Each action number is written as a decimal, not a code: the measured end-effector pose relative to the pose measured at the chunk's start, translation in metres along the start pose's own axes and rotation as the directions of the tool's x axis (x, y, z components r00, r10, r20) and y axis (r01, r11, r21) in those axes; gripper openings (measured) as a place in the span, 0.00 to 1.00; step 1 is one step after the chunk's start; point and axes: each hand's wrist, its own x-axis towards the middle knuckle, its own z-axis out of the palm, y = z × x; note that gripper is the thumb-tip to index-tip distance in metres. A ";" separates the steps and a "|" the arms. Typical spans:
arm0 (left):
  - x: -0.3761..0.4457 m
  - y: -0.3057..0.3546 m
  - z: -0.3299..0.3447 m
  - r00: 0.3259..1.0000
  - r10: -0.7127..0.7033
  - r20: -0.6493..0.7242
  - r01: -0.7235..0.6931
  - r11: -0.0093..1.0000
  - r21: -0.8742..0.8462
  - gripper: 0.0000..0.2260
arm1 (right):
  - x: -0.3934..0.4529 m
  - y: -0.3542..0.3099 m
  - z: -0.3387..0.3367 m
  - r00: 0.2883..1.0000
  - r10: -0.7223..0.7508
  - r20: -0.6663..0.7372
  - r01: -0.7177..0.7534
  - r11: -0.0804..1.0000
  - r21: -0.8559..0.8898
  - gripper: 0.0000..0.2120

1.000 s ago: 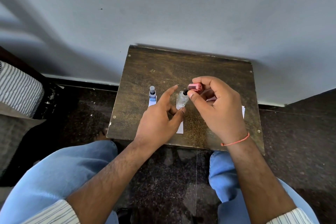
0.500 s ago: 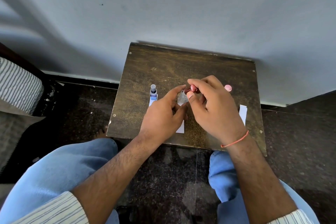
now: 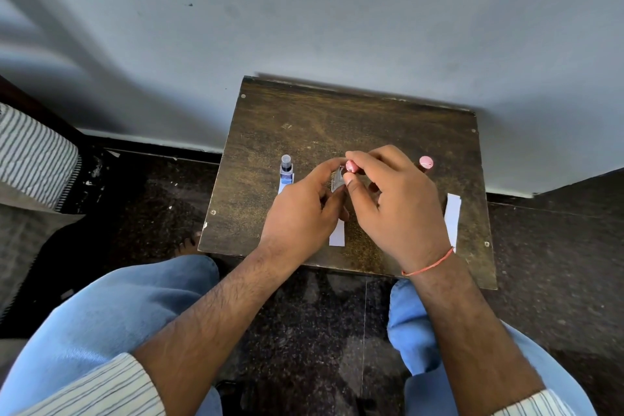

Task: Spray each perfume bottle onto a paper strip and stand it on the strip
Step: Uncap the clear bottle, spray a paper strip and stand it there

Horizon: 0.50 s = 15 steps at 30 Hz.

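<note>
The pink cap (image 3: 350, 166) is down on the clear bottle (image 3: 337, 181) now — a second ago the right hand (image 3: 398, 203) held it up and off to the side, and the hands have drawn together over the middle paper strip (image 3: 337, 234). The right grip pinches the cap between thumb and forefinger; the left hand (image 3: 304, 209) curls its fingers round the glass body, steadying it low on the bench (image 3: 304, 125). Whether the cap is fully seated, I can't tell from here.

That bottle looks small, light, hard and slick, probably breakable if tipped, so the body is the place to hold, low down, not the cap. Its long axis runs near upright, neck and cap pointing up, base towards the strip's far end. To the left, the blue bottle (image 3: 286, 169) stands upright on its own strip. To the right, a pink-capped bottle (image 3: 425, 164) waits just beyond the bare right strip (image 3: 452, 216).
</note>
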 end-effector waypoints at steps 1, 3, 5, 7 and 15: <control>0.000 0.000 -0.001 1.000 0.000 0.005 0.000 1.000 0.000 0.20 | 0.000 0.000 0.001 1.000 0.000 -0.007 0.000 1.000 -0.007 0.14; 0.000 0.001 -0.002 1.000 0.003 0.014 -0.003 1.000 0.004 0.19 | 0.000 -0.001 0.002 1.000 0.002 -0.017 -0.002 1.000 -0.011 0.13; 0.000 0.001 -0.003 1.000 0.001 0.019 -0.002 1.000 0.010 0.19 | 0.000 0.000 0.004 1.000 0.005 -0.024 -0.005 1.000 -0.007 0.13; 0.001 0.001 -0.004 1.000 -0.007 0.023 0.007 1.000 0.015 0.19 | -0.001 0.000 0.006 0.999 0.008 -0.032 -0.008 1.000 -0.003 0.13; -0.001 0.000 -0.005 1.000 0.020 0.005 -0.020 1.000 -0.001 0.19 | -0.005 -0.001 0.014 0.996 0.048 -0.082 -0.044 0.998 0.045 0.13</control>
